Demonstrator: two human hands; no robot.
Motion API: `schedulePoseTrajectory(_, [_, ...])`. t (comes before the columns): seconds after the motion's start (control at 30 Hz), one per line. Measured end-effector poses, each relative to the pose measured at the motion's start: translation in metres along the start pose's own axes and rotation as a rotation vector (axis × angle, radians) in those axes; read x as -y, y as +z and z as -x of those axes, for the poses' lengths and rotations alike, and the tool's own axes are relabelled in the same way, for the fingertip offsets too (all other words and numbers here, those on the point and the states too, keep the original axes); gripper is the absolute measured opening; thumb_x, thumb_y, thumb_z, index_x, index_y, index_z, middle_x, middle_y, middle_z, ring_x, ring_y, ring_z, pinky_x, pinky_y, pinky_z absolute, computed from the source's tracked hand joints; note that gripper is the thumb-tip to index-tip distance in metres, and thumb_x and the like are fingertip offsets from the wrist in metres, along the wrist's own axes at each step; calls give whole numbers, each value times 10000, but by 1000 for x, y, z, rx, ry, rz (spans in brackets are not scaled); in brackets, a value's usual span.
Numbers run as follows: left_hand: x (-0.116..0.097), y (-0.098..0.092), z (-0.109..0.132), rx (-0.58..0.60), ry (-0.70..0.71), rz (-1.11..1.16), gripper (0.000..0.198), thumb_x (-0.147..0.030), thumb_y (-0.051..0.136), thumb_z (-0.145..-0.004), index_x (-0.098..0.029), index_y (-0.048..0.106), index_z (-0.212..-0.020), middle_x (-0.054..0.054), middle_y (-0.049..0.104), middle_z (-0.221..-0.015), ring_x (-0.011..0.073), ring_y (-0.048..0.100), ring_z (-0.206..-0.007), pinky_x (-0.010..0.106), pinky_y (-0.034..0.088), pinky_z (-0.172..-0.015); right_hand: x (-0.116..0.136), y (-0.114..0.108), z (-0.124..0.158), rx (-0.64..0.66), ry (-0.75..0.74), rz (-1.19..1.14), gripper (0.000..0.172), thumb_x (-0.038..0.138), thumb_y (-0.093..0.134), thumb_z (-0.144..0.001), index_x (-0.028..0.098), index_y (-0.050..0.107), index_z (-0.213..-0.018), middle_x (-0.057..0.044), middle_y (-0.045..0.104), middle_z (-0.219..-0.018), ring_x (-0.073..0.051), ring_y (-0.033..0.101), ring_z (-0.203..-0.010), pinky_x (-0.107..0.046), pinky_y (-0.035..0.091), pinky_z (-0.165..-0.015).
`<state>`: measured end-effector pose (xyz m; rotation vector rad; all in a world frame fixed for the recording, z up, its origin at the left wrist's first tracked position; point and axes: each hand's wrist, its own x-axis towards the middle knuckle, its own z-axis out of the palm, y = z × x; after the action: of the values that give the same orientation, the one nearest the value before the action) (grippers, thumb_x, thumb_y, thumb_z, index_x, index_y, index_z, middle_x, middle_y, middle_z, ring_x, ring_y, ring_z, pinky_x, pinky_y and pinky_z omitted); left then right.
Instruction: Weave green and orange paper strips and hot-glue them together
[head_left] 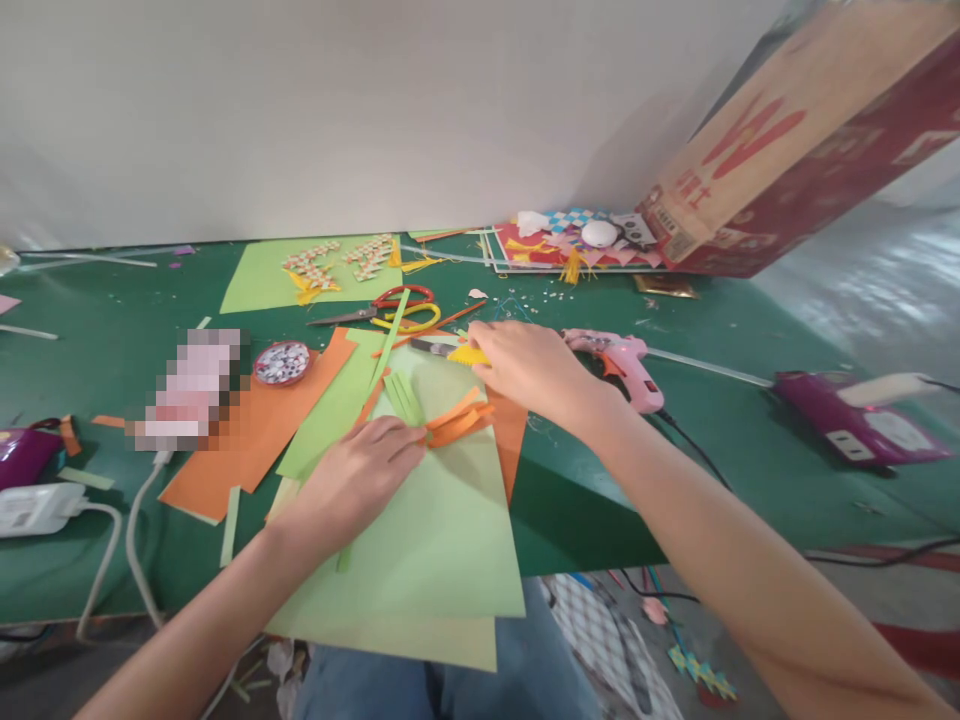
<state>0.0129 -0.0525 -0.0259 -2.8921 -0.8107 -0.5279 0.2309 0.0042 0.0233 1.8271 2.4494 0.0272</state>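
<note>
My right hand (517, 358) is closed around a yellow utility knife (466, 355), its grey blade end pointing left above the paper. My left hand (360, 470) lies palm down with its fingers pressed together on a small bundle of crossed paper strips. Green strips (405, 398) stick out above its fingers, and orange strips (459, 418) fan out to the right. Where the strips cross is partly hidden by the fingers. Beneath are light green paper sheets (442, 540), overhanging the table's front edge.
Scissors (367, 312) with red and yellow handles lie behind the paper. A pink glue gun (626, 370) is at right, near a purple power strip (855, 425). Left are a round tin of gems (283, 363), orange paper (225, 460) and a blurred phone (191, 385). A paper bag (787, 140) stands back right.
</note>
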Motion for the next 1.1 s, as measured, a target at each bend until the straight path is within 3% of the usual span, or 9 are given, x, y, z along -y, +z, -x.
schedulePoseTrajectory(0.17, [1, -1, 0, -3, 16, 8, 228, -85, 434, -917, -109, 639, -1014, 139, 696, -1063, 243, 639, -1004, 379, 584, -792, -5, 25, -19, -142, -86, -56, 249, 92, 449, -862, 124, 583, -1069, -130, 668, -1021, -250, 598, -962, -316, 421, -717])
schedulePoseTrajectory(0.3, [1, 0, 1, 0, 25, -7, 218, -81, 443, -912, -101, 633, -1015, 137, 692, -1080, 246, 630, -1035, 369, 585, -818, -3, 26, -8, -255, -197, -181, 222, 159, 467, -899, 117, 625, -1050, -136, 644, -1093, -272, 554, -1064, -369, 438, -860])
schedulePoseTrajectory(0.4, [0, -1, -1, -5, 53, -4, 236, -79, 415, -921, -99, 634, -1005, 137, 689, -1086, 243, 628, -1037, 366, 589, -813, 8, 24, 11, -228, -325, -349, 202, 197, 476, -914, 148, 652, -1001, -104, 666, -1069, -233, 582, -1020, -366, 449, -888])
schedulePoseTrajectory(0.5, [-1, -2, -3, 6, 73, 2, 245, -89, 403, -929, -112, 637, -999, 123, 698, -1050, 228, 637, -1011, 351, 592, -795, 19, 30, 29, -155, -422, -371, 172, 213, 522, -897, 146, 664, -966, -104, 670, -1027, -234, 588, -986, -382, 475, -863])
schedulePoseTrajectory(0.6, [-3, -2, -5, -1, 55, -6, 225, -100, 425, -925, -123, 640, -989, 107, 706, -1025, 219, 649, -979, 334, 588, -788, 23, 41, 41, -155, -443, -361, 175, 245, 575, -873, 133, 666, -972, -121, 655, -1040, -252, 575, -1009, -401, 495, -858])
schedulePoseTrajectory(0.87, [-4, 1, -8, 11, -22, 55, 228, -89, 420, -927, -130, 610, -1046, 84, 710, -963, 199, 651, -884, 317, 573, -715, 6, 58, 59, -384, -487, -292, 227, 250, 577, -873, 119, 656, -1041, -122, 665, -1040, -250, 579, -1028, -435, 488, -922])
schedulePoseTrajectory(1.1, [-3, 10, -9, -54, -11, 56, 193, -93, 454, -924, -142, 625, -998, 74, 708, -959, 192, 632, -875, 320, 557, -731, -19, 61, 75, -458, -354, -190, 190, 198, 582, -865, 109, 663, -1013, -91, 687, -979, -243, 593, -964, -425, 481, -913])
